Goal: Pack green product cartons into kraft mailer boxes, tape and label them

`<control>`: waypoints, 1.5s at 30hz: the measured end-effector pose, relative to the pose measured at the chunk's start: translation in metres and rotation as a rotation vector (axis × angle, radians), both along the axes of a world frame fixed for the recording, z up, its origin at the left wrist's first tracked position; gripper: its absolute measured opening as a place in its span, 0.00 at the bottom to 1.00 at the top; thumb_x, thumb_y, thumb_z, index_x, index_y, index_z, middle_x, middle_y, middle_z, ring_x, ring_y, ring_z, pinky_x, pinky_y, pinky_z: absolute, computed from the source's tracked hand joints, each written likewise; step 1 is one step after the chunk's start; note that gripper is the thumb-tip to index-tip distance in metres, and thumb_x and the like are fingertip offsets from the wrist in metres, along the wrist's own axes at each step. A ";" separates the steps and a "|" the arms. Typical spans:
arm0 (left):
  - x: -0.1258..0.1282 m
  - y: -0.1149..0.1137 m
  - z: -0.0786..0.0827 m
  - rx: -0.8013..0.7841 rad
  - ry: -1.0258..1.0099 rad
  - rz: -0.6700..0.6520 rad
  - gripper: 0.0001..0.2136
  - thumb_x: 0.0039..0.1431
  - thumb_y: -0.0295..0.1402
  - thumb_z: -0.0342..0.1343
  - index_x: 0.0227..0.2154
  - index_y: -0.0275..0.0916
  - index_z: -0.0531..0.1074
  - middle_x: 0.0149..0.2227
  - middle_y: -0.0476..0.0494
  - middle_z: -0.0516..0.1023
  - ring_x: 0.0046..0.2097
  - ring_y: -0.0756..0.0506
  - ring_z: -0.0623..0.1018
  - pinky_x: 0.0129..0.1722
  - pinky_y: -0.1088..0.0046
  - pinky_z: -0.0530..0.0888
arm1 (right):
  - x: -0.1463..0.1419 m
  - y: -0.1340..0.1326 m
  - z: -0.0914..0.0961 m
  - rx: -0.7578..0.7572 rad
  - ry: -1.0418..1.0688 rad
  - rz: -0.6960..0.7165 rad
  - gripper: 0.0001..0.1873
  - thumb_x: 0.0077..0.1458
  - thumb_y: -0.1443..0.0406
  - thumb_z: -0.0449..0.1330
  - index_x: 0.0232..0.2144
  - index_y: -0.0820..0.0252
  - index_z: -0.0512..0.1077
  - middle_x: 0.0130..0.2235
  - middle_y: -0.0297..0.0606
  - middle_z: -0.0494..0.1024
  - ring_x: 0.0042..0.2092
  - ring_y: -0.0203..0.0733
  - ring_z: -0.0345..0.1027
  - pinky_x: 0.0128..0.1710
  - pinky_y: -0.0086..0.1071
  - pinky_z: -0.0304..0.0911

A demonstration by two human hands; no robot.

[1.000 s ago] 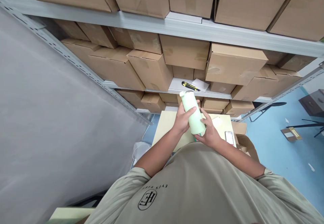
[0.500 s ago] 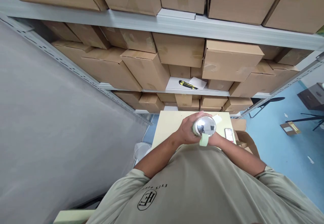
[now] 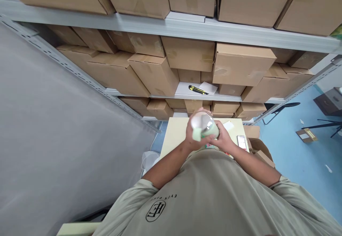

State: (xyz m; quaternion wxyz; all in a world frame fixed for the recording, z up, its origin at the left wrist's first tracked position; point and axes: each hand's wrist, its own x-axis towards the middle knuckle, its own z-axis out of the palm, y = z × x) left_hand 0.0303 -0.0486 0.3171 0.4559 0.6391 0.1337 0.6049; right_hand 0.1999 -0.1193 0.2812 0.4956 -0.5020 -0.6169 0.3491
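A pale green bottle [image 3: 212, 129] with a shiny, mirror-like top and a light green strap [image 3: 197, 134] is held over the table, its top tilted to the left. My left hand [image 3: 190, 136] wraps round the top end from the left, its fingers partly hidden behind the bottle. My right hand [image 3: 223, 139] grips the lower end from the right. Part of something colourful shows below the hands, too small to make out.
The pale yellow table [image 3: 173, 132] bears a phone [image 3: 242, 141] and a white paper [image 3: 228, 125]. Shelves ahead hold cardboard boxes [image 3: 243, 63] and a yellow-black utility knife [image 3: 197, 89]. An open carton [image 3: 260, 148] stands right of the table; a grey wall [image 3: 66, 140] is on the left.
The bottle has tipped from upright to leaning left, its top moving left. My right hand has shifted to the lower end, now more visible.
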 end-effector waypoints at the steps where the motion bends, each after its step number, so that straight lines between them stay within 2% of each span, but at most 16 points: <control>1: -0.001 0.002 0.001 -0.113 -0.038 0.013 0.49 0.50 0.54 0.83 0.71 0.45 0.70 0.57 0.33 0.85 0.60 0.32 0.86 0.62 0.50 0.83 | 0.002 -0.001 0.001 -0.010 0.032 -0.063 0.37 0.56 0.46 0.77 0.59 0.54 0.71 0.53 0.42 0.81 0.52 0.52 0.78 0.52 0.45 0.78; 3: -0.004 0.009 0.003 -0.321 -0.117 -0.014 0.46 0.52 0.54 0.82 0.70 0.44 0.71 0.57 0.34 0.85 0.60 0.32 0.86 0.62 0.51 0.83 | 0.008 0.000 0.007 0.013 0.090 -0.166 0.41 0.53 0.44 0.79 0.60 0.53 0.70 0.56 0.44 0.80 0.55 0.53 0.77 0.54 0.45 0.77; 5: -0.007 0.017 0.001 -0.488 -0.177 -0.076 0.46 0.50 0.54 0.83 0.68 0.46 0.72 0.57 0.35 0.86 0.59 0.33 0.86 0.61 0.51 0.83 | 0.016 0.002 0.015 0.069 0.111 -0.234 0.44 0.53 0.43 0.80 0.62 0.51 0.68 0.59 0.45 0.78 0.58 0.53 0.75 0.57 0.45 0.76; 9: -0.008 0.031 -0.013 -0.703 -0.243 -0.145 0.45 0.45 0.50 0.86 0.66 0.49 0.74 0.55 0.39 0.87 0.57 0.35 0.87 0.57 0.52 0.86 | 0.027 0.008 0.026 0.118 0.129 -0.278 0.48 0.53 0.43 0.81 0.66 0.49 0.65 0.61 0.45 0.75 0.58 0.51 0.74 0.56 0.44 0.78; 13: -0.007 0.033 -0.024 -0.742 -0.275 -0.141 0.43 0.46 0.48 0.86 0.64 0.49 0.75 0.54 0.41 0.87 0.56 0.36 0.87 0.55 0.52 0.87 | 0.027 0.010 0.023 0.084 0.158 -0.262 0.48 0.54 0.43 0.80 0.66 0.48 0.64 0.61 0.45 0.73 0.58 0.51 0.74 0.55 0.43 0.79; 19: -0.010 0.035 -0.029 -0.730 -0.258 -0.115 0.40 0.48 0.47 0.85 0.62 0.51 0.75 0.50 0.45 0.86 0.52 0.40 0.86 0.51 0.59 0.87 | 0.027 0.014 0.010 0.016 0.188 -0.259 0.48 0.50 0.45 0.82 0.64 0.48 0.65 0.61 0.45 0.74 0.61 0.53 0.73 0.57 0.46 0.80; 22: -0.009 0.038 -0.036 -0.749 -0.237 -0.105 0.39 0.48 0.47 0.85 0.61 0.51 0.75 0.49 0.46 0.86 0.50 0.42 0.86 0.49 0.63 0.86 | 0.030 0.019 -0.002 -0.086 0.264 -0.206 0.46 0.49 0.46 0.83 0.61 0.47 0.66 0.60 0.43 0.74 0.56 0.50 0.75 0.50 0.45 0.82; 25: -0.006 0.041 -0.046 -0.782 -0.186 -0.116 0.40 0.45 0.48 0.85 0.60 0.49 0.75 0.50 0.43 0.86 0.53 0.40 0.85 0.49 0.63 0.85 | 0.035 0.025 -0.025 -0.242 0.341 -0.082 0.41 0.52 0.45 0.81 0.59 0.46 0.67 0.56 0.40 0.77 0.48 0.47 0.78 0.42 0.42 0.82; 28: -0.006 0.043 -0.057 -0.830 -0.122 -0.066 0.40 0.41 0.50 0.86 0.56 0.46 0.76 0.49 0.41 0.86 0.53 0.38 0.85 0.48 0.63 0.85 | 0.044 0.031 -0.060 -0.298 0.358 0.020 0.39 0.56 0.38 0.76 0.58 0.49 0.69 0.51 0.39 0.80 0.43 0.47 0.79 0.39 0.41 0.80; 31: -0.012 0.042 -0.067 -0.889 -0.056 0.082 0.39 0.38 0.51 0.85 0.51 0.44 0.75 0.45 0.45 0.84 0.47 0.41 0.84 0.43 0.65 0.85 | 0.052 0.035 -0.104 -0.303 0.322 -0.022 0.39 0.64 0.29 0.58 0.55 0.53 0.72 0.46 0.41 0.82 0.42 0.49 0.79 0.40 0.43 0.79; 33: -0.020 0.041 -0.074 -0.926 -0.033 0.172 0.38 0.36 0.52 0.85 0.48 0.44 0.75 0.43 0.48 0.82 0.44 0.43 0.83 0.40 0.67 0.85 | 0.053 0.035 -0.135 -0.406 0.157 -0.120 0.35 0.69 0.34 0.54 0.56 0.54 0.73 0.46 0.42 0.83 0.44 0.50 0.79 0.44 0.43 0.78; 35: -0.032 0.039 -0.080 -0.971 -0.023 0.227 0.38 0.36 0.52 0.85 0.46 0.44 0.74 0.42 0.49 0.81 0.43 0.45 0.82 0.39 0.68 0.84 | 0.049 0.030 -0.166 -0.589 -0.150 -0.185 0.29 0.69 0.43 0.60 0.60 0.57 0.73 0.50 0.45 0.83 0.47 0.50 0.80 0.50 0.43 0.76; 37: -0.045 0.035 -0.086 -1.018 0.001 0.253 0.37 0.36 0.53 0.84 0.45 0.44 0.73 0.42 0.49 0.79 0.42 0.45 0.82 0.38 0.69 0.84 | 0.041 0.022 -0.194 -0.759 -0.465 -0.196 0.32 0.69 0.50 0.65 0.67 0.59 0.70 0.60 0.53 0.81 0.56 0.56 0.79 0.56 0.44 0.73; 39: -0.059 0.030 -0.093 -1.046 0.043 0.270 0.37 0.36 0.52 0.84 0.46 0.44 0.73 0.42 0.49 0.79 0.42 0.45 0.82 0.37 0.69 0.84 | 0.029 0.013 -0.217 -0.847 -0.691 -0.153 0.38 0.70 0.52 0.66 0.74 0.60 0.64 0.70 0.60 0.74 0.65 0.62 0.74 0.60 0.46 0.70; 42: -0.077 0.020 -0.102 -1.044 0.104 0.314 0.39 0.36 0.50 0.84 0.50 0.46 0.73 0.46 0.47 0.79 0.43 0.45 0.81 0.36 0.71 0.83 | 0.015 0.002 -0.241 -0.937 -0.858 -0.044 0.48 0.70 0.52 0.66 0.82 0.60 0.52 0.76 0.65 0.65 0.70 0.69 0.70 0.63 0.51 0.68; 45: -0.088 0.013 -0.111 -1.048 0.139 0.367 0.42 0.37 0.47 0.85 0.56 0.49 0.73 0.52 0.44 0.78 0.45 0.45 0.81 0.36 0.71 0.84 | 0.007 -0.003 -0.253 -1.058 -0.857 0.010 0.57 0.70 0.49 0.66 0.85 0.57 0.41 0.76 0.66 0.65 0.69 0.71 0.72 0.63 0.55 0.68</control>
